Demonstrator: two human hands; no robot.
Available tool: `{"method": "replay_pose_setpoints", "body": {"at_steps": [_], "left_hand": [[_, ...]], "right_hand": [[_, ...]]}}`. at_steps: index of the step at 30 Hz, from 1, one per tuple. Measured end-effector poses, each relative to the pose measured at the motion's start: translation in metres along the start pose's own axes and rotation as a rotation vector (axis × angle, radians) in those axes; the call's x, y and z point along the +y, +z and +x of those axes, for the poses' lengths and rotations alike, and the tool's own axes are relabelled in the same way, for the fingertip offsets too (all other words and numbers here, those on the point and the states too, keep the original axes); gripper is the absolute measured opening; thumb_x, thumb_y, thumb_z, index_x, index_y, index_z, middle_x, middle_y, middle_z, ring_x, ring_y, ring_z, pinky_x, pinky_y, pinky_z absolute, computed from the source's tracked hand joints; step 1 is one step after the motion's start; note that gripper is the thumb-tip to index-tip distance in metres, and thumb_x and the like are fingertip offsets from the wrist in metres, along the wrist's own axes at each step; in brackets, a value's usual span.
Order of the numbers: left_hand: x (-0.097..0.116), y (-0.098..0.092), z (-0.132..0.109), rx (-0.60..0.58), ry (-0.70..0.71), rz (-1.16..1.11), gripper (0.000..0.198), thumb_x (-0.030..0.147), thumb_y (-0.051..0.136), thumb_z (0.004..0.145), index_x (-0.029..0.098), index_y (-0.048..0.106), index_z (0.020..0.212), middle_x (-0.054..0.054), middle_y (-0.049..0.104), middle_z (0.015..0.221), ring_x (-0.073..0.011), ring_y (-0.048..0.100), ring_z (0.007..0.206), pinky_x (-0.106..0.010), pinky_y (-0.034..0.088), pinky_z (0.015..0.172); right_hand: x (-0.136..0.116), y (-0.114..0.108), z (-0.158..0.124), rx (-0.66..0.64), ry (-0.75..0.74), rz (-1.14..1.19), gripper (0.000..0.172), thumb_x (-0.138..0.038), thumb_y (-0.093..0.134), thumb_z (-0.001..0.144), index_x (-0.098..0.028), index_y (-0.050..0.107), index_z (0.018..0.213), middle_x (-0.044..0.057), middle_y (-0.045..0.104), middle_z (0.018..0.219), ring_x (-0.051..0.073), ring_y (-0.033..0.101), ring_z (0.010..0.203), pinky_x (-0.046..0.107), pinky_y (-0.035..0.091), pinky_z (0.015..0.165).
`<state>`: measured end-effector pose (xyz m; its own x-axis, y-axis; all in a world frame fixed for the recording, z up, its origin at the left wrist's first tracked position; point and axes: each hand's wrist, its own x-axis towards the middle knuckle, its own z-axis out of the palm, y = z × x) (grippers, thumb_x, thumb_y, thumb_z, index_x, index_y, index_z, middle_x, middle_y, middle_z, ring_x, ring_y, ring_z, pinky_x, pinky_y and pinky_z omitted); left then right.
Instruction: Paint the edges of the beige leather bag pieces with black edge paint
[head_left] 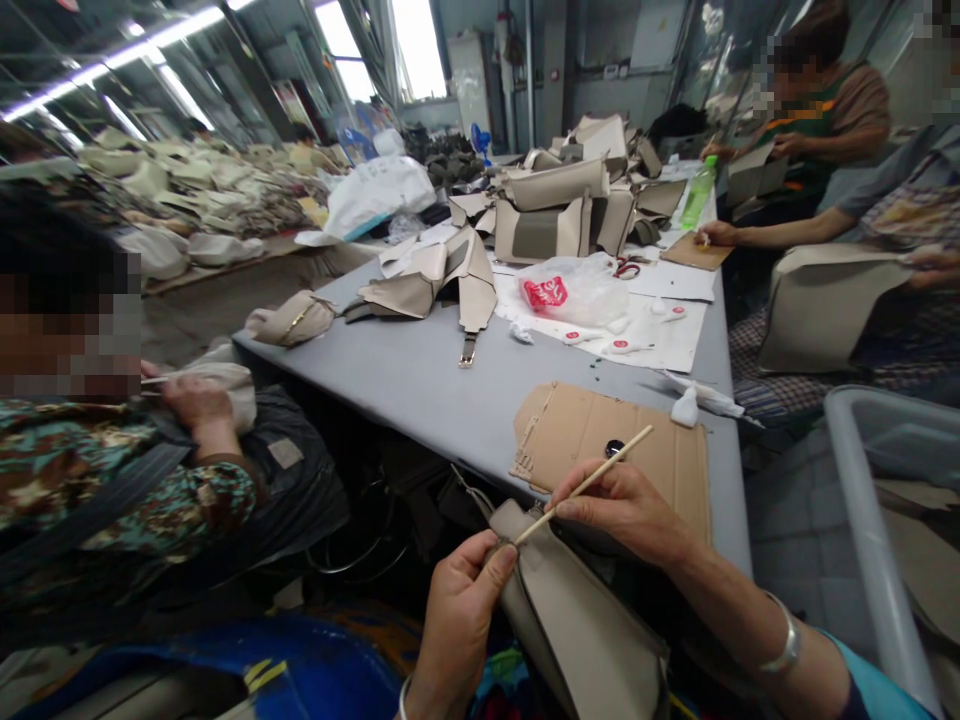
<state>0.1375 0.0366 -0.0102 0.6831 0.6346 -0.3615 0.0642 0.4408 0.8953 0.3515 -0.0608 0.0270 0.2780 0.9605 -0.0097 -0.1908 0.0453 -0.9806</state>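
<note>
Near the bottom middle, my left hand (pixel 466 600) pinches the edge of a beige leather bag piece (pixel 592 620) between thumb and fingers. My right hand (pixel 626 512) grips a thin wooden stick (pixel 613 462) that slants down to the left. The stick's lower tip meets the bag piece's edge beside my left thumb. Hanging below both hands, the bag piece spreads over my lap. Just beyond my right hand, a sheet of cardboard (pixel 559 430) lies on the table with a small dark round container (pixel 615 449) on it.
The grey table (pixel 337 370) carries a pile of beige bag pieces (pixel 544 232), a plastic bag (pixel 577 290), white glue bottles (pixel 684 408), scissors (pixel 626 268) and a green bottle (pixel 699 193). A grey plastic bin (pixel 862 480) stands at right. Co-workers sit left and right.
</note>
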Motion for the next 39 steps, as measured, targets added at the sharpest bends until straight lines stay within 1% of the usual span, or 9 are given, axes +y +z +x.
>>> {"method": "replay_pose_setpoints", "body": {"at_steps": [5,14,18,24,28,30,32,36,39], "left_hand": [[-0.001,0.001,0.0,0.026,0.04,0.008,0.03,0.039,0.077,0.086,0.015,0.077,0.103,-0.003,0.067,0.077,-0.0146,0.054,0.067,-0.023,0.044,0.06],[0.005,-0.004,-0.002,0.008,0.037,0.046,0.022,0.037,0.078,0.085,0.016,0.076,0.093,-0.001,0.065,0.073,-0.0122,0.051,0.064,-0.021,0.045,0.06],[0.004,-0.006,-0.003,0.033,0.048,0.035,0.021,0.036,0.079,0.084,0.016,0.073,0.081,0.001,0.062,0.068,-0.0107,0.049,0.061,-0.02,0.045,0.06],[0.005,-0.008,-0.006,0.037,0.04,0.012,0.02,0.035,0.079,0.085,0.016,0.073,0.088,-0.001,0.066,0.074,-0.0137,0.055,0.067,-0.022,0.048,0.063],[0.006,-0.012,-0.01,0.047,0.059,0.015,0.019,0.034,0.079,0.085,0.016,0.073,0.082,0.001,0.063,0.07,-0.0116,0.052,0.062,-0.022,0.047,0.062],[0.006,-0.014,-0.012,0.056,0.058,0.022,0.019,0.035,0.079,0.085,0.016,0.075,0.088,0.0,0.065,0.071,-0.0125,0.054,0.063,-0.022,0.048,0.062],[0.004,-0.016,-0.014,0.062,0.048,0.028,0.023,0.036,0.079,0.085,0.017,0.077,0.098,-0.002,0.068,0.075,-0.0148,0.058,0.068,-0.023,0.049,0.062],[0.003,-0.015,-0.019,0.085,0.046,0.014,0.026,0.037,0.079,0.084,0.018,0.078,0.102,-0.002,0.071,0.076,-0.0161,0.06,0.069,-0.023,0.05,0.063],[0.003,-0.012,-0.02,0.129,0.057,0.003,0.025,0.036,0.081,0.082,0.018,0.078,0.098,-0.001,0.07,0.074,-0.015,0.059,0.065,-0.023,0.05,0.061]], "right_hand": [[-0.008,-0.007,0.019,-0.126,-0.002,-0.014,0.017,-0.031,0.083,0.085,-0.016,0.075,0.09,0.003,0.073,0.083,0.013,0.064,0.078,0.024,0.049,0.073],[-0.017,-0.012,0.068,-0.448,0.004,-0.026,0.024,-0.033,0.085,0.08,-0.014,0.074,0.09,0.003,0.072,0.083,0.014,0.065,0.077,0.025,0.051,0.073],[-0.018,-0.011,0.081,-0.529,0.01,-0.066,0.026,-0.036,0.084,0.081,-0.015,0.073,0.092,0.001,0.071,0.08,0.013,0.064,0.073,0.024,0.051,0.07],[-0.025,-0.006,0.099,-0.648,0.006,-0.115,0.022,-0.034,0.082,0.082,-0.015,0.074,0.091,0.0,0.073,0.079,0.011,0.065,0.072,0.022,0.05,0.069],[-0.034,-0.004,0.104,-0.688,-0.014,-0.144,0.023,-0.032,0.085,0.079,-0.014,0.076,0.091,0.001,0.074,0.078,0.012,0.065,0.071,0.022,0.051,0.066],[-0.043,-0.004,0.101,-0.671,-0.029,-0.137,0.024,-0.034,0.084,0.08,-0.014,0.077,0.09,0.002,0.075,0.078,0.013,0.066,0.07,0.023,0.052,0.066],[-0.053,-0.005,0.095,-0.603,-0.057,-0.117,0.025,-0.037,0.083,0.081,-0.014,0.077,0.089,0.003,0.075,0.078,0.014,0.067,0.071,0.025,0.054,0.067],[-0.064,-0.009,0.071,-0.369,-0.154,-0.059,0.021,-0.035,0.082,0.082,-0.017,0.077,0.091,0.002,0.076,0.087,0.016,0.069,0.081,0.028,0.056,0.076],[-0.056,-0.007,0.041,-0.15,-0.221,-0.014,0.019,-0.036,0.079,0.087,-0.021,0.078,0.098,0.002,0.076,0.092,0.017,0.071,0.086,0.031,0.057,0.081]]}}
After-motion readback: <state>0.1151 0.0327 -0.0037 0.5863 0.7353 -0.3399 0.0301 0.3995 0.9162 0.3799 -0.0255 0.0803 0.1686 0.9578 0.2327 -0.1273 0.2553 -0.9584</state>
